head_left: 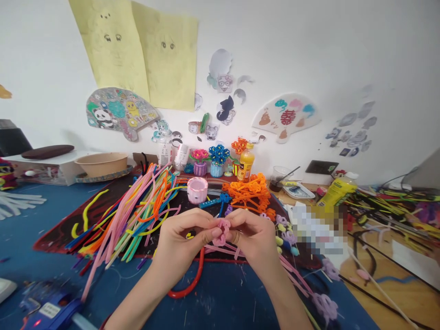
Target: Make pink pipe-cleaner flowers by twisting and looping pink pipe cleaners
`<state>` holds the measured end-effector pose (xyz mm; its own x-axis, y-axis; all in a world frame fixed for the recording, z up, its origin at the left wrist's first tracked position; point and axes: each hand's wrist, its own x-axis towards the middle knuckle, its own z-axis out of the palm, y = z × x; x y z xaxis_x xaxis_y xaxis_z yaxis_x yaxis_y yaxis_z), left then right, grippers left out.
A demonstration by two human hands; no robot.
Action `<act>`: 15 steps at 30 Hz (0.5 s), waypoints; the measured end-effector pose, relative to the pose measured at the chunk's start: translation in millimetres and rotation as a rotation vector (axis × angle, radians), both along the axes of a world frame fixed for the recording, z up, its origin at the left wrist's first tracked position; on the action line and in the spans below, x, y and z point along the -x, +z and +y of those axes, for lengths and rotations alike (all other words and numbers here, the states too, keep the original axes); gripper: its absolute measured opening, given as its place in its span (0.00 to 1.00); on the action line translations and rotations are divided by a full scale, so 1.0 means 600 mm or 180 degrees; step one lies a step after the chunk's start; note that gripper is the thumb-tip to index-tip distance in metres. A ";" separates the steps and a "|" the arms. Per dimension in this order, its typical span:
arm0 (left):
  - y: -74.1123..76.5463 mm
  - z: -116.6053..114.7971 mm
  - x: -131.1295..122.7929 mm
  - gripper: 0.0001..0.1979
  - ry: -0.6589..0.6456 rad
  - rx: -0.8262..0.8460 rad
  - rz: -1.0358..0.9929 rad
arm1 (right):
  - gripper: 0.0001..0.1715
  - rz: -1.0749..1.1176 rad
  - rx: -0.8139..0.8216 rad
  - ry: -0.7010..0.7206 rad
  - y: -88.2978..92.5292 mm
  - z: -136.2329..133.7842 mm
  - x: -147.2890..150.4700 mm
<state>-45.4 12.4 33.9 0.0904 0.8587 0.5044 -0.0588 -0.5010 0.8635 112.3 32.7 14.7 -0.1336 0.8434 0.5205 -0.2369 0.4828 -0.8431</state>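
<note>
Both my hands meet over the middle of the table, pinching one small pink pipe-cleaner flower point(222, 231) between them. My left hand point(184, 240) has its fingers curled and its thumb pressed on the flower's left side. My right hand point(252, 238) is closed on the right side, with pink pipe-cleaner stems point(292, 277) trailing out below it to the right. A heap of coloured pipe cleaners point(134, 211) lies to the left of my hands on a dark mat point(57, 233).
Behind my hands are a pink cup point(197, 189), a pile of orange pipe-cleaner flowers point(250, 192), small potted craft flowers point(216, 160) and a yellow bottle point(246, 166). A blue glue gun point(48, 309) lies at the lower left. Purple flowers point(325, 305) lie at the right.
</note>
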 end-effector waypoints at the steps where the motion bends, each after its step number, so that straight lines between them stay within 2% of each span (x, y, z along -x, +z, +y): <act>1: 0.000 0.001 0.001 0.04 -0.0032 0.0020 -0.0040 | 0.10 0.0045 0.0051 0.0016 0.000 0.000 0.001; 4: -0.001 0.006 0.009 0.04 -0.0134 0.0117 -0.0066 | 0.08 0.0255 0.0310 0.0221 0.001 -0.001 0.001; 7: 0.001 0.010 0.015 0.10 -0.0206 -0.0115 0.0141 | 0.06 0.0447 0.0557 0.0449 0.002 -0.001 -0.003; 11: 0.003 0.008 0.012 0.08 0.0207 -0.0401 0.0346 | 0.05 0.0406 0.0561 0.0596 0.003 0.000 -0.005; 15: 0.006 0.001 0.006 0.03 0.0362 -0.0687 0.0630 | 0.06 0.0372 0.0596 0.0609 0.001 0.000 -0.007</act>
<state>-49.3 12.9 37.7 0.1144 0.7439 0.6584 0.1667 -0.6678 0.7254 116.2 32.9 15.2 -0.2476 0.8915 0.3793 -0.4095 0.2585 -0.8749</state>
